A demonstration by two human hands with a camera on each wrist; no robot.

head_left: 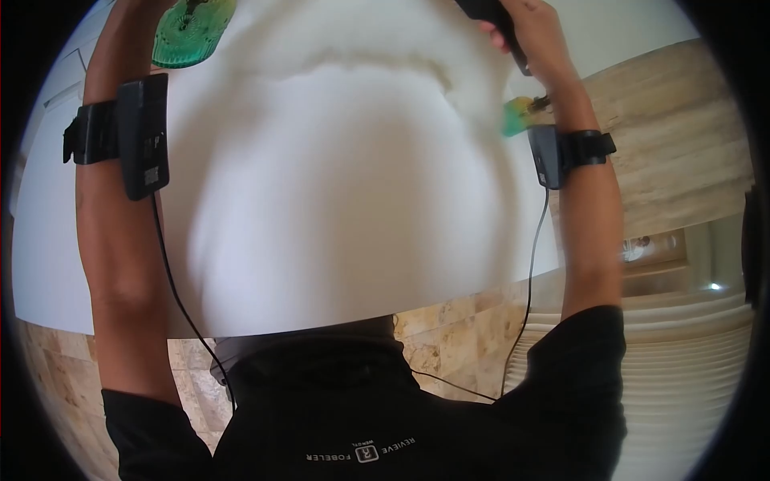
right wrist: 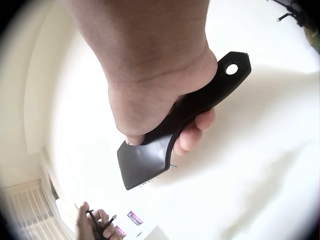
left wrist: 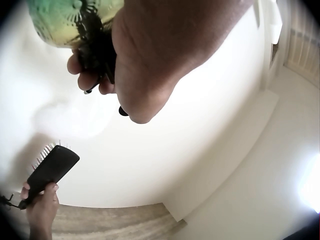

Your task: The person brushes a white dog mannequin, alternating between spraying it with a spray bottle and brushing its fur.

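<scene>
My right hand (head_left: pixel 545 44) grips a black hairbrush (right wrist: pixel 145 160) over the white table, fingers wrapped round its handle. Its bristles show in the left wrist view, and the handle's end has a hole. My left hand (left wrist: pixel 145 75), mostly beyond the top edge of the head view, curls its fingers round a dark fitting (left wrist: pixel 95 47) with thin arms; I cannot tell its kind. An embossed green-to-yellow glass piece (head_left: pixel 192 36) adjoins this fitting. A second green-and-yellow glass piece (head_left: pixel 517 119) with dark thin parts lies close to my right wrist.
The white table (head_left: pixel 345 200) spreads before my body. Small purple packets (right wrist: pixel 134 218) lie near my left hand. A wood-patterned surface (head_left: pixel 666 136) is beyond the table's right edge. Thin black cables (head_left: pixel 529 280) run from both wrist cameras along my arms.
</scene>
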